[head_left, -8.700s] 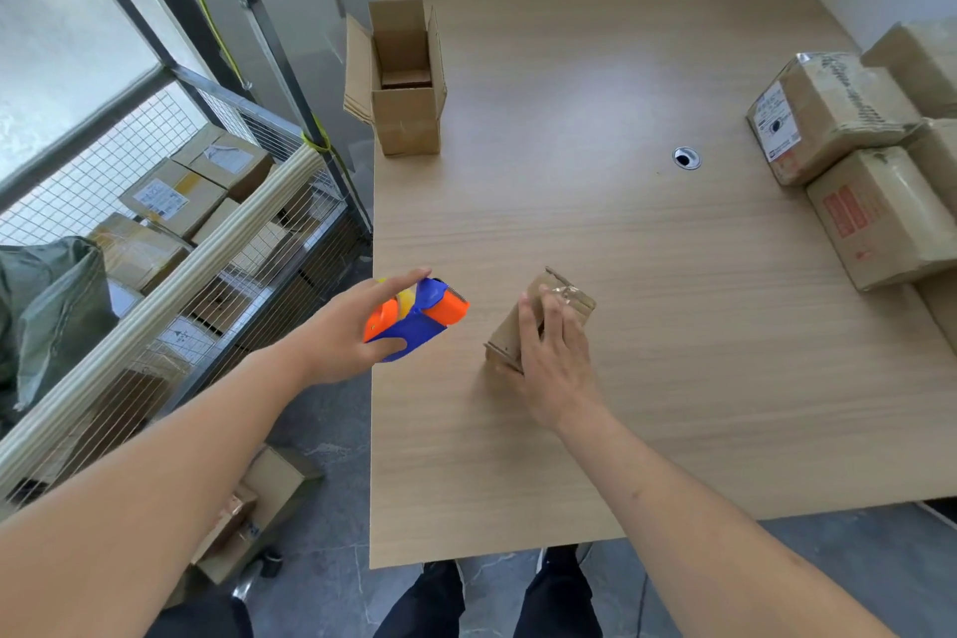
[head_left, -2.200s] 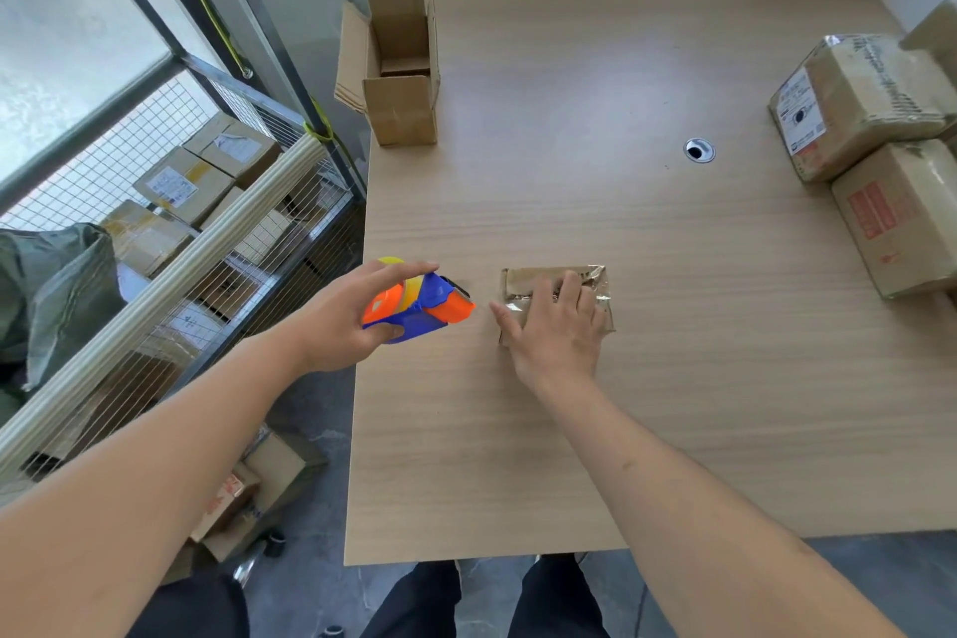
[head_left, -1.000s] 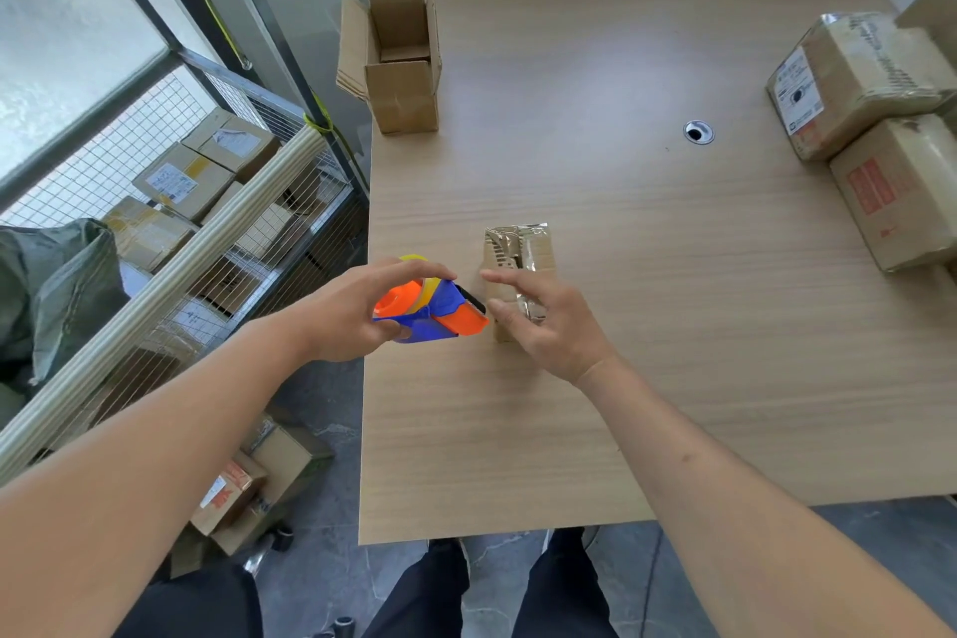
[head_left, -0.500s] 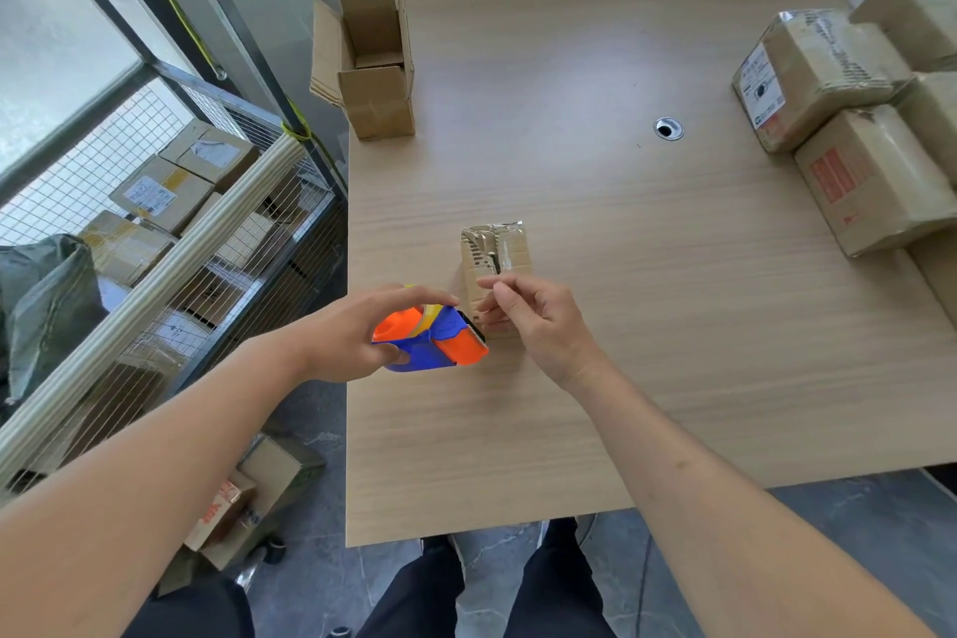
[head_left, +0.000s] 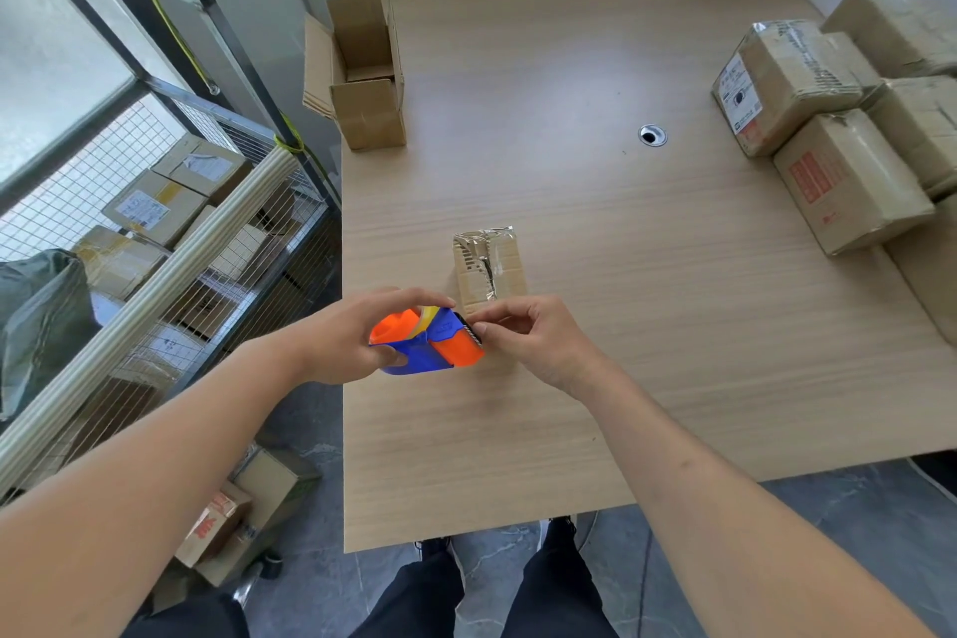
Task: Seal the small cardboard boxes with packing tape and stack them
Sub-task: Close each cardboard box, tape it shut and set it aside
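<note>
left hand [head_left: 357, 342] grips the tape dispenser [head_left: 424, 345] at frame centre | right hand [head_left: 533, 339] pinches the tape end at its blade | small cardboard box [head_left: 489, 269] just beyond, partly taped | advice: draw the tape out straight, keep it taut and centred over the seam

There is one table [head_left: 595, 202]. On it lies one small taped box [head_left: 489, 267] and stands one open box [head_left: 362, 78]. At the right edge sits a pile of bigger taped boxes [head_left: 849, 181]; at least five show, and some are cut off by the edge. There is one tape gun [head_left: 427, 342] and two hands: the left hand [head_left: 347, 342] and the right hand [head_left: 538, 342]. One round hole [head_left: 652, 135] is in the table. One wire cart [head_left: 171, 249] holds many boxes, too many to count. Two boxes [head_left: 233, 523] lie on the floor.
</note>
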`<state>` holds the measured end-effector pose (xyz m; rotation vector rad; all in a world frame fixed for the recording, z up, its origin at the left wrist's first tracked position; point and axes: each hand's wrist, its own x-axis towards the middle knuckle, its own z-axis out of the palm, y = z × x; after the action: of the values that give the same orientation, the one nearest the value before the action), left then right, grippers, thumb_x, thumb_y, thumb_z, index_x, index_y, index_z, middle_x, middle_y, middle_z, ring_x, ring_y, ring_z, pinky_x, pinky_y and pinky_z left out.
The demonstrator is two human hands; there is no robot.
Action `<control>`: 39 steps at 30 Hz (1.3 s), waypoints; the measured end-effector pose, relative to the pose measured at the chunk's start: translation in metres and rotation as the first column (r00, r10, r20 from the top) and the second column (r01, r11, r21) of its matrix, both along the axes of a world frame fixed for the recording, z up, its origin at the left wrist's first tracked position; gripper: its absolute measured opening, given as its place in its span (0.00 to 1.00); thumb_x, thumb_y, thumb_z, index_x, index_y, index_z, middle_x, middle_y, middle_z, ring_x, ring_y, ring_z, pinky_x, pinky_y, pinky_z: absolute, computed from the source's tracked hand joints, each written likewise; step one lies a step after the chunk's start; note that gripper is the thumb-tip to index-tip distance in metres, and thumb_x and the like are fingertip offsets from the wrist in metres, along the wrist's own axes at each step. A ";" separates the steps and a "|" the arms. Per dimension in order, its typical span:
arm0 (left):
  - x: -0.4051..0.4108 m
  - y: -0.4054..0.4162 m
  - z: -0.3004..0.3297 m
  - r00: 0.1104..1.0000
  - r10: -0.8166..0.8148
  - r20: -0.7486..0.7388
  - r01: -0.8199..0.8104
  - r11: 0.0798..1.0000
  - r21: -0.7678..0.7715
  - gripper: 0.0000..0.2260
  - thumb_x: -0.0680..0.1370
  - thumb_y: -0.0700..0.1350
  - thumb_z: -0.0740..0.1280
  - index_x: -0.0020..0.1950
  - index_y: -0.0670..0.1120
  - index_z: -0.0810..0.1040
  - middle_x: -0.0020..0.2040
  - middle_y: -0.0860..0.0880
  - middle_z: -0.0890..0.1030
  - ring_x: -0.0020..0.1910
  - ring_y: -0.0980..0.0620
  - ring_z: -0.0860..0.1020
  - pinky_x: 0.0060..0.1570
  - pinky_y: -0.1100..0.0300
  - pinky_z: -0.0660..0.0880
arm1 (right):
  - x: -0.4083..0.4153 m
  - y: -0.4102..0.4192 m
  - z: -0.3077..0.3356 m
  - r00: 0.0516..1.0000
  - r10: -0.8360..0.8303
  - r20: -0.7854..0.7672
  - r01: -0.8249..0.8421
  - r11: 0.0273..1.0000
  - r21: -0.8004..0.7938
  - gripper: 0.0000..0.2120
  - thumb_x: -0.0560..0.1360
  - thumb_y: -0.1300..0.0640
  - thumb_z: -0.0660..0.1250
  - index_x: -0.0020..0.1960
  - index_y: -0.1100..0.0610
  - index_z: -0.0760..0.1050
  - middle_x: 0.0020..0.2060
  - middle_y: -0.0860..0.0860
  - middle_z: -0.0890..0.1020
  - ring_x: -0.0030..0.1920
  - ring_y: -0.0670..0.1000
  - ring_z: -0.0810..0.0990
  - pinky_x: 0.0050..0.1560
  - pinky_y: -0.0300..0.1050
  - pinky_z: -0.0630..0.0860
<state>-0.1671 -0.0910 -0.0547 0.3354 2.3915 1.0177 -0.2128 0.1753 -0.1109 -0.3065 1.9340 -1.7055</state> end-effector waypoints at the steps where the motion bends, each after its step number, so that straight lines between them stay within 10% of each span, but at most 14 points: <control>1: 0.000 0.000 0.000 1.000 -0.003 -0.001 0.003 1.000 0.001 0.39 0.72 0.33 0.72 0.73 0.68 0.67 0.68 0.63 0.74 0.70 0.56 0.71 0.68 0.43 0.71 | 0.001 -0.001 0.001 1.000 -0.014 0.000 0.014 1.000 -0.005 0.06 0.76 0.64 0.74 0.53 0.61 0.86 0.48 0.55 0.88 0.51 0.58 0.86 0.57 0.53 0.82; 18: 0.001 -0.024 -0.014 0.986 -0.043 0.161 0.053 0.997 -0.058 0.31 0.84 0.43 0.64 0.77 0.73 0.57 0.76 0.70 0.62 0.75 0.66 0.60 0.77 0.52 0.59 | -0.003 0.026 -0.010 0.831 -0.555 -0.026 0.547 0.808 0.221 0.11 0.76 0.66 0.73 0.38 0.54 0.84 0.31 0.51 0.84 0.30 0.47 0.82 0.43 0.50 0.85; 39: -0.030 -0.029 -0.041 0.954 0.100 0.284 -0.069 0.991 -0.117 0.29 0.84 0.44 0.62 0.73 0.77 0.61 0.69 0.58 0.72 0.69 0.53 0.69 0.73 0.48 0.64 | -0.018 0.033 -0.055 0.857 -0.481 0.186 0.446 0.872 0.201 0.04 0.78 0.61 0.73 0.49 0.53 0.86 0.45 0.58 0.87 0.37 0.53 0.83 0.42 0.45 0.84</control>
<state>-0.1976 -0.1201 -0.0955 0.0408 2.1971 0.9030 -0.2311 0.2086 -0.1661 0.4415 2.0522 -1.7675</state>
